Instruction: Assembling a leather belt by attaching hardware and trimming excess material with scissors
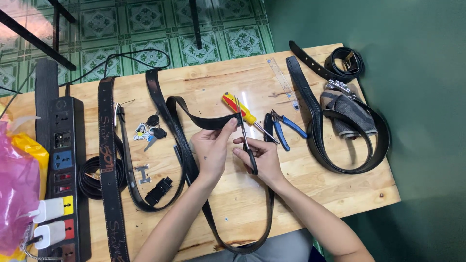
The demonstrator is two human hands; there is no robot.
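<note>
My left hand (pixel 209 148) pinches the end of a long black belt (pixel 187 145) that loops down over the near edge of the wooden table (pixel 228 204). My right hand (pixel 259 157) holds black-handled scissors (pixel 246 140), blades pointing up and set against the belt end right beside my left fingertips. A yellow and red screwdriver (pixel 240 110) lies just behind the blades. Blue-handled pliers (pixel 284 127) rest to the right of my right hand.
Several other black belts lie across the table, one looped at the right (pixel 349 145) around a grey cloth (pixel 347 114). A clear ruler (pixel 284 82), keys with a charm (pixel 148 132), a buckle (pixel 159 190), a black power strip (pixel 63 174) and pink and yellow bags (pixel 19 184) sit around.
</note>
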